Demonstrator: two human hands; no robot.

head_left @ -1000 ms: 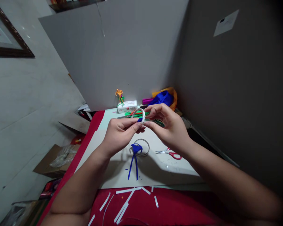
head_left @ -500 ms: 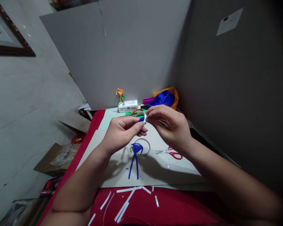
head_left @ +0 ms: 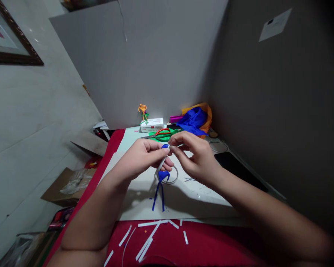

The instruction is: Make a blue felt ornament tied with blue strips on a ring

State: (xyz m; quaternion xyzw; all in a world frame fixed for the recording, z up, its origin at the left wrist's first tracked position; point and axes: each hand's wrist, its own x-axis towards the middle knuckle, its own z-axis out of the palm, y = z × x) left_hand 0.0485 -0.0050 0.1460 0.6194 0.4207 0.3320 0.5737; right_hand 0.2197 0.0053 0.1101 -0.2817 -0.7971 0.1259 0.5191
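My left hand (head_left: pixel 144 157) pinches a small blue piece (head_left: pixel 164 146) between thumb and forefinger, its other fingers curled below. A thin whitish strip (head_left: pixel 161 163) hangs from this pinch. Thumb and forefinger of my right hand (head_left: pixel 195 154) close on the white strip's end right at the blue piece. Under my hands, a blue stick-like figure (head_left: pixel 163 175) with two long legs lies on the white board (head_left: pixel 139 207). A ring of grey wire (head_left: pixel 177 174) lies partly behind it. Scissors (head_left: pixel 189 179) show only their blades; my right forearm hides the handles.
White strips (head_left: pixel 144 249) are scattered on the red cloth (head_left: pixel 211 244). At the back are large scissors (head_left: pixel 163 135), a white box (head_left: pixel 151 125), an orange figure (head_left: pixel 143 111) and blue cloth-like material (head_left: pixel 193 120). Grey panels (head_left: pixel 156 63) stand behind and to the right.
My right hand has dropped slightly and turned. The white strip, looped above the fingers before, now hangs below my left hand. The small scissors' red handles have become covered.
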